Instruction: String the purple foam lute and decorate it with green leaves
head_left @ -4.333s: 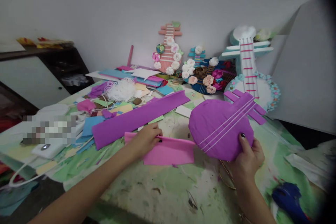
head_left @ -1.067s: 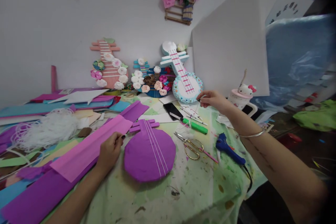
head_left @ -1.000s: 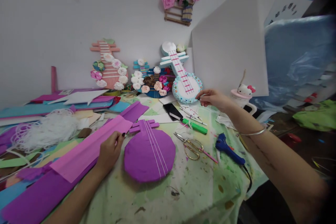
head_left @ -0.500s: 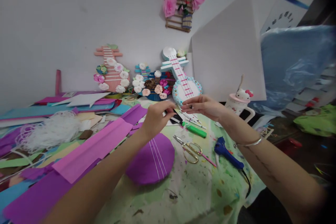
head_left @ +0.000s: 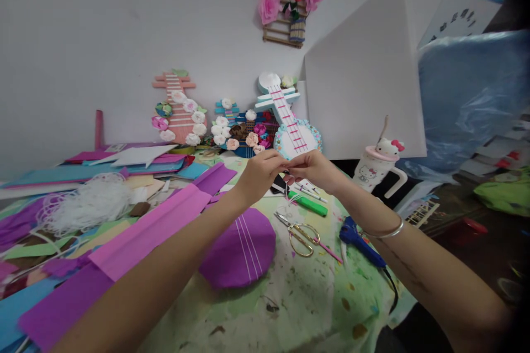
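My left hand (head_left: 261,177) and my right hand (head_left: 313,172) meet fingertip to fingertip above the far part of the table. Both are closed in a pinch; whatever lies between the fingers is too small or hidden to name. Below my left forearm lies a purple round piece (head_left: 244,251) with white strings running across it. Gold-handled scissors (head_left: 304,237) rest to its right, their blades apart. Just under my hands are a bright green tool handle (head_left: 310,205) and some thin white strands. A blue glue gun (head_left: 360,242) sits near my right forearm.
Pink and purple paper (head_left: 153,226), with a tangle of white cord (head_left: 89,204), covers the left side. Flower-decorated paper instruments (head_left: 180,110) and a white-blue one (head_left: 285,116) lean against the wall. A lidded cup (head_left: 370,168) stands at right.
My right hand has moved slightly left and its fingers have closed in, so that both hands' fingertips now touch. The view has shifted slightly. The tools on the table have not moved.
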The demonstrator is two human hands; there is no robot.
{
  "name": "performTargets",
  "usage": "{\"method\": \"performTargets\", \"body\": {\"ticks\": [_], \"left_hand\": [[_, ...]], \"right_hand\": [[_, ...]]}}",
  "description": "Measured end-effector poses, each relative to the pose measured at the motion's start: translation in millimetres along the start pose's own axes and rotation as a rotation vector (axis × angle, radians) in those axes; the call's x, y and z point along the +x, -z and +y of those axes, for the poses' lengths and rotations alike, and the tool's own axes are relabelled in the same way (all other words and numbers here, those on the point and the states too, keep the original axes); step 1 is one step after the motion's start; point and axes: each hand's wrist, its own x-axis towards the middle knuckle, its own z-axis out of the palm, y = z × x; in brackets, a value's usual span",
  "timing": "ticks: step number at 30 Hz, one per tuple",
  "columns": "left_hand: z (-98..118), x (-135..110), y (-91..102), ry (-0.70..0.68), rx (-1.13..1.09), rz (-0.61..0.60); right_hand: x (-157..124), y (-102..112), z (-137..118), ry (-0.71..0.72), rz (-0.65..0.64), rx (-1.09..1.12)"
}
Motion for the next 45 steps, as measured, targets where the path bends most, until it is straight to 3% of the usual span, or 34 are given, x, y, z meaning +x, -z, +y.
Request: {"method": "performTargets", "body": {"ticks": [10,14,20,25,28,34,38,42,45], "left_hand": [[1.4,9.2,7.7,-0.145,0.224,-0.263],[1.3,11.7,6.9,-0.113,0.243,-0.321],[-18.5,27.1,21.8,0.129,0.075,-0.166],[-54.9,48.5,50.5,0.319,0.056,0.0],[-76.6,56.7,71.6,0.507,0.043,0.07],[-110.4,58.0,107.7,0.808,-0.255,0.135],[-116.3,50.8,122.9,0.906,-0.399,0.188],[-98.7,45.7,128.8,0.921,-0.496,-0.01],[-75.9,47.3,125.2,0.846,-0.594,-0.259]], "right_hand": [[-5.1,-0.9,-3.4,-0.023,-0.019,0.033],[-4.7,-0.5,-2.3,-0.007,-0.004,-0.018],[-4.1,7.5,10.7,-0.014,0.014,-0.195],[-10.6,22.9,35.0,-0.073,0.003,-0.247],[-21.0,31.2,48.2,-0.125,-0.018,-0.264],[-45.1,52.4,76.9,-0.163,-0.055,-0.543],[-57.2,70.9,91.2,-0.18,-0.026,-0.674],[-61.7,69.7,89.2,-0.166,0.046,-0.75],[-59.8,43.6,71.0,-0.056,0.084,-0.544]]}}
